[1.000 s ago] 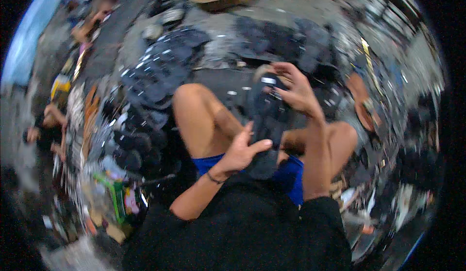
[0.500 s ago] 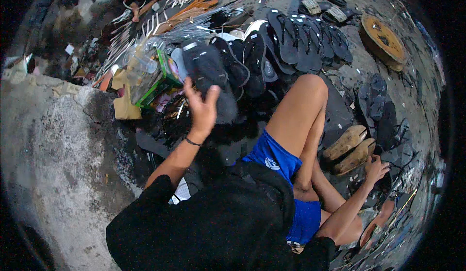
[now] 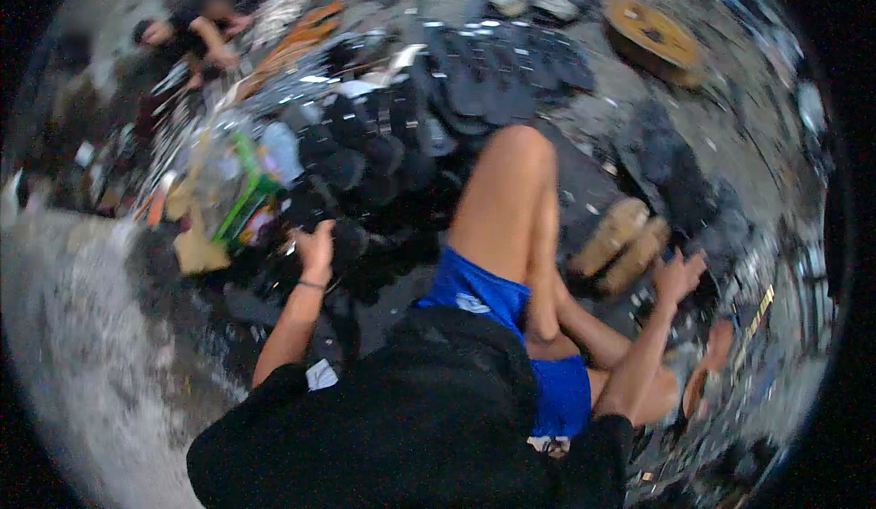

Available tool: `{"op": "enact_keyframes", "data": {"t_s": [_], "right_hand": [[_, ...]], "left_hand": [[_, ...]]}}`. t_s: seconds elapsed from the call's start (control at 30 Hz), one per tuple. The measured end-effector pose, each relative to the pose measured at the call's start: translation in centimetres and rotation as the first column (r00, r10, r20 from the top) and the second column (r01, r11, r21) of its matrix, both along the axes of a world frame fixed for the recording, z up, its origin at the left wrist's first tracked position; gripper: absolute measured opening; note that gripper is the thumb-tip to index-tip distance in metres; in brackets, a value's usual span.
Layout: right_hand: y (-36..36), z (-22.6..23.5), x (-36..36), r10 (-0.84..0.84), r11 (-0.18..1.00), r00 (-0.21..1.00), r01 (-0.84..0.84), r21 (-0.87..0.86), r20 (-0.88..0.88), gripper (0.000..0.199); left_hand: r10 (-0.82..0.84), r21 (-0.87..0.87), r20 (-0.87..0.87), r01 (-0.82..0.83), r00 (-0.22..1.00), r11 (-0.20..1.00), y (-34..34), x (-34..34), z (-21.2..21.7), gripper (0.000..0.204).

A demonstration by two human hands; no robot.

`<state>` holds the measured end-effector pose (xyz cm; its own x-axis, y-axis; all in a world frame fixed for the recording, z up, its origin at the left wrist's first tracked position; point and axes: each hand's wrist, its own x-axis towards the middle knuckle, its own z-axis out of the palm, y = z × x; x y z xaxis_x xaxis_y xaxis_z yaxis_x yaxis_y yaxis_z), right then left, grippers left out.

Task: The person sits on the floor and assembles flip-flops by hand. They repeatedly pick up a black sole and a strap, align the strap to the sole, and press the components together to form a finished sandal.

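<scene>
My left hand [image 3: 315, 252] is low over the dark heap in front of me, thumb and fingers apart, seemingly nothing between them. Just beyond it lie black sandals [image 3: 333, 158], smeared by motion. More black flip-flops [image 3: 465, 76] stand in a row past my raised knee. My right hand [image 3: 680, 278] hovers with fingers apart beside a pair of brown foot-shaped forms [image 3: 613, 243], which look like wooden shoe lasts. Dark sandals or sole pieces [image 3: 671, 158] lie beyond that hand.
A green-edged box with clear plastic [image 3: 246, 190] and tan cardboard [image 3: 198, 244] stand left. Behind them are pale strips [image 3: 274, 16]. A round wooden block [image 3: 652, 35] sits far right. A concrete ledge [image 3: 82, 327] borders my left. Another person [image 3: 214, 44] sits far left.
The view has swung, shifting the scene. My left hand has come down and back from the large black sandal it was beside; that sandal now lies among the others. My right hand's fingers have spread.
</scene>
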<state>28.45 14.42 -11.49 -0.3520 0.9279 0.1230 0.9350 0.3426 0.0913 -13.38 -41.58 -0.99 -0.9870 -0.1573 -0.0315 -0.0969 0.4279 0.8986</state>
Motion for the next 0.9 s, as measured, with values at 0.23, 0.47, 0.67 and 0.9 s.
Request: {"op": "enact_keyframes", "data": {"t_s": [0.23,0.47,0.67,0.9], "right_hand": [[-0.7,3.8,-0.3,0.073,0.897,0.835,0.183,0.401,-0.545,0.037],[-12.4,13.5,-3.0,-0.378,0.926,-0.497,-0.219,-0.308,-0.781,0.065],[-28.9,13.8,-2.5,-0.744,0.618,-0.190,-0.561,-0.551,-0.640,0.054],[-25.7,24.3,-1.0,-0.025,0.760,0.179,-0.635,-0.135,-0.984,0.054]], "left_hand": [[-0.452,-0.509,-0.634,0.101,0.628,0.855,9.1,4.5,7.2,0.067],[-0.879,0.154,-0.387,0.959,0.280,0.237,30.7,15.7,9.4,0.044],[-0.951,0.560,0.195,0.769,0.241,0.309,33.7,17.6,12.4,0.032],[-0.885,0.220,-0.081,0.858,-0.458,-0.464,26.7,16.2,14.8,0.060]]}}
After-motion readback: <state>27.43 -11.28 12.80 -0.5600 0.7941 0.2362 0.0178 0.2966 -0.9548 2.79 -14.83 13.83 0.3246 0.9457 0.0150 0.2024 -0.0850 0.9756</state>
